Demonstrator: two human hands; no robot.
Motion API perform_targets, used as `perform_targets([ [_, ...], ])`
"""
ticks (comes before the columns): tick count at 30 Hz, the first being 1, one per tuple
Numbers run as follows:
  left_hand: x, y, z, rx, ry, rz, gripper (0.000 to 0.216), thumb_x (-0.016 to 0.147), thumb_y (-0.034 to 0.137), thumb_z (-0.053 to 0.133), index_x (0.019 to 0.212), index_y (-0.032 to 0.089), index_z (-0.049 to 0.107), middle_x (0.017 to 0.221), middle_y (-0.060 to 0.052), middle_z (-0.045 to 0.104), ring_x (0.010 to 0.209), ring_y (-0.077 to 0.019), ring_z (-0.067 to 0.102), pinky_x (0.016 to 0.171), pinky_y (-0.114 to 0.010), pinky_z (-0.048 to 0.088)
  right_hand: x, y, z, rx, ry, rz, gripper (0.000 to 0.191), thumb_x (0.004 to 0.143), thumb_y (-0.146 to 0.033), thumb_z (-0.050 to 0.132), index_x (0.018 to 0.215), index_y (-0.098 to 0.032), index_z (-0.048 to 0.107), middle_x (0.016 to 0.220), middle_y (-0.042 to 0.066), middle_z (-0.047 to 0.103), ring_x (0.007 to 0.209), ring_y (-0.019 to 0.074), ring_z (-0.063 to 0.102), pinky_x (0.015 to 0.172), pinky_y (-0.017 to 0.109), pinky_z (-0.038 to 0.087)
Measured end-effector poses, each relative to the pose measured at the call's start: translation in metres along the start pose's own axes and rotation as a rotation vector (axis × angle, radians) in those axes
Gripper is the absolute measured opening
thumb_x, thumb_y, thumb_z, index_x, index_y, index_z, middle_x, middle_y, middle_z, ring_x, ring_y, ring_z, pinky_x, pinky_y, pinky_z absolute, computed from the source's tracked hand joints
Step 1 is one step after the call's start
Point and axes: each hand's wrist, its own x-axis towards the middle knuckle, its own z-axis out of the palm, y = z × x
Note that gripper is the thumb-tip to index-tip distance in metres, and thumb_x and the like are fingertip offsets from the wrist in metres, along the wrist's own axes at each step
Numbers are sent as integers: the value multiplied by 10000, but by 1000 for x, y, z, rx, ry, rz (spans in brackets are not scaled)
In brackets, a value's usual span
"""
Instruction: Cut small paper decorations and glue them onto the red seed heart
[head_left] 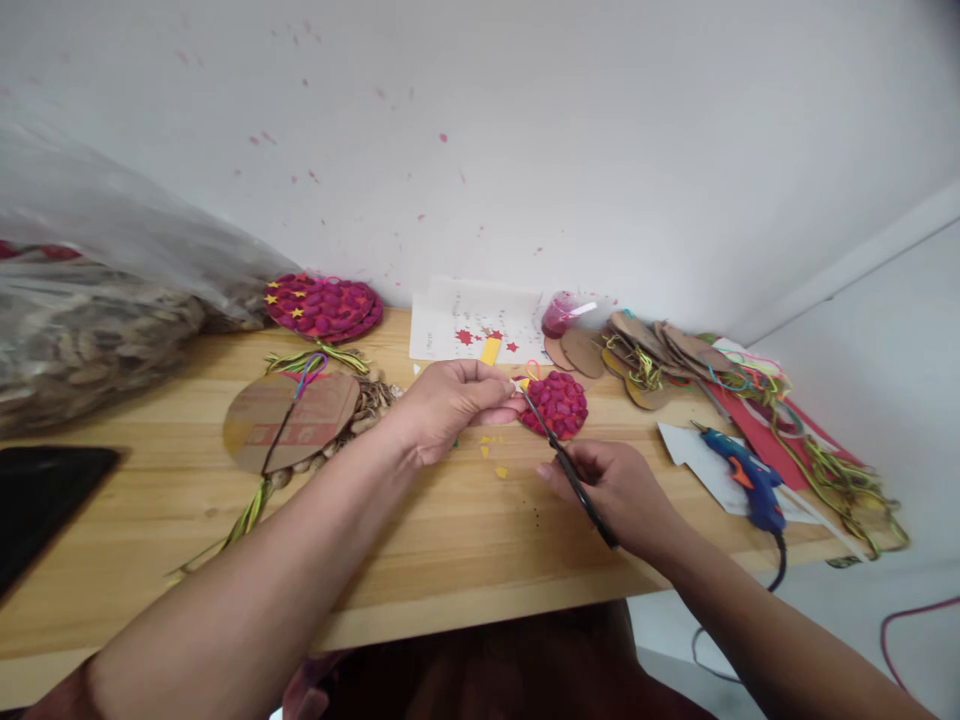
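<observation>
My left hand (pixel 456 402) pinches a small piece of yellow paper (pixel 524 384) between thumb and fingertips, above the middle of the table. In my right hand (pixel 619 490) are dark-handled scissors (pixel 576 478), their blades pointing up and left to the yellow paper. Whether the blades touch it is too small to tell. Behind them lies a round ornament (pixel 564 403) covered in magenta shells, with a loop at its top. Yellow paper scraps (pixel 501 472) are scattered on the wood below my left hand. A yellow strip (pixel 491 350) rests beyond my fingers.
Left are a cardboard disc (pixel 300 420), a larger magenta ornament (pixel 330 308) with yellow stars, and a plastic bag of shells (pixel 97 340). At the back stand white paper (pixel 435 320) with red stars and a pink cup (pixel 556 316). A blue glue gun (pixel 754 482) lies right, near cords (pixel 832 480).
</observation>
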Motion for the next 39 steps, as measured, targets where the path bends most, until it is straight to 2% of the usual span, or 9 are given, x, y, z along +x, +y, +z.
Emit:
perform_targets([
  [15, 0, -1, 1, -3, 8, 3, 107, 792, 24, 695, 700, 75, 677, 702, -84, 727, 649, -122, 710, 706, -226, 583, 0, 1, 2, 15, 5, -4, 342, 785, -379, 701, 615, -188, 473, 616, -45, 354, 584, 107, 307, 531, 236, 252],
  [23, -2, -1, 1, -17, 5, 0, 96, 800, 31, 690, 718, 78, 671, 703, -81, 726, 647, -118, 709, 701, -221, 580, -1, 3, 5, 36, 15, 15, 282, 779, -396, 706, 670, -177, 565, 636, -34, 408, 598, 119, 356, 544, 245, 275],
  [39, -1, -3, 1, -13, -24, 7, 84, 785, 59, 707, 722, 94, 665, 703, -61, 723, 673, -118, 708, 728, -235, 576, -1, 4, 3, 19, 12, 3, 310, 781, -422, 707, 661, -177, 561, 628, -35, 404, 596, 119, 355, 543, 252, 278],
])
